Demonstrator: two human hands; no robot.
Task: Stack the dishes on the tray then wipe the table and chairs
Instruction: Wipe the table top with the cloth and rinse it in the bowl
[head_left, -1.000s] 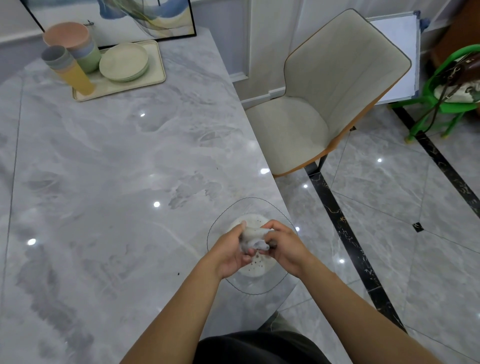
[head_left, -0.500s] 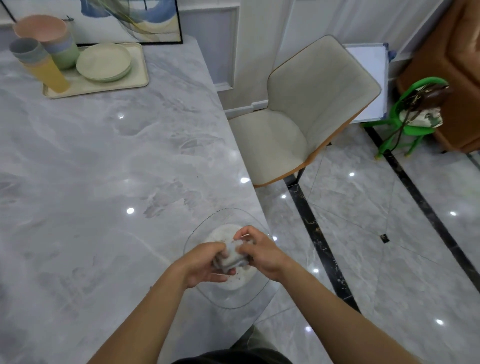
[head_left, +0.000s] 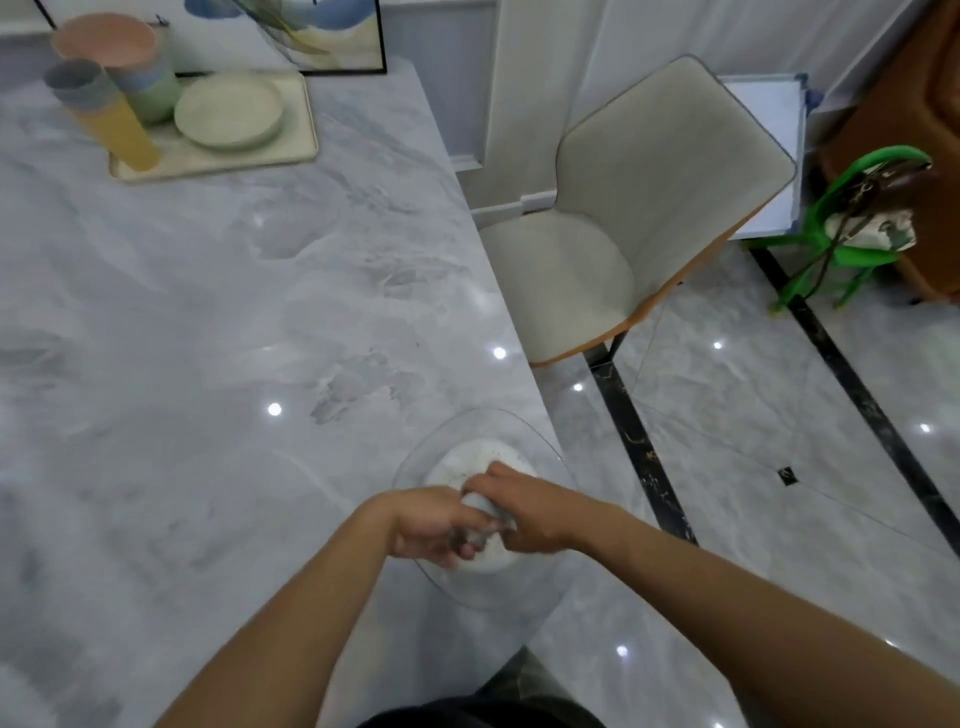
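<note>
Both hands have stayed over the clear glass dish (head_left: 498, 587) and have drawn closer together than a second ago, so less of the cloth (head_left: 482, 505) shows between them. The left hand (head_left: 428, 525) grips the grey-white cloth from the 9 o'clock side with its fingers (head_left: 466, 550) curled under and round it. The right hand (head_left: 527, 514) clamps it from the 3 o'clock side, fingers bent over the top and knuckles up. The two hands touch, with the cloth bunched into a tight wad inside them.

The dish is shallow, with rounded corners, and sits on the grey marble table (head_left: 208, 364) right at its edge, at 5 o'clock in the view. White residue with dark specks (head_left: 467, 462) lies in its middle, directly under the cloth.

From the hands, the cream tray (head_left: 306, 140) lies far off at 11 o'clock, at the table's far end by the framed painting (head_left: 311, 36). On it are a stack of pale green plates (head_left: 228, 111), a nested stack of cups (head_left: 122, 130) with a yellow one at the bottom, and stacked bowls (head_left: 150, 88), pink on top and green below.

A beige upholstered chair (head_left: 597, 234) stands at 1 o'clock, just beside the table edge, its seat turned towards the table. A small green stool (head_left: 852, 208) stands at 2 o'clock on the glossy tiled floor (head_left: 753, 467), well apart from the chair.
</note>
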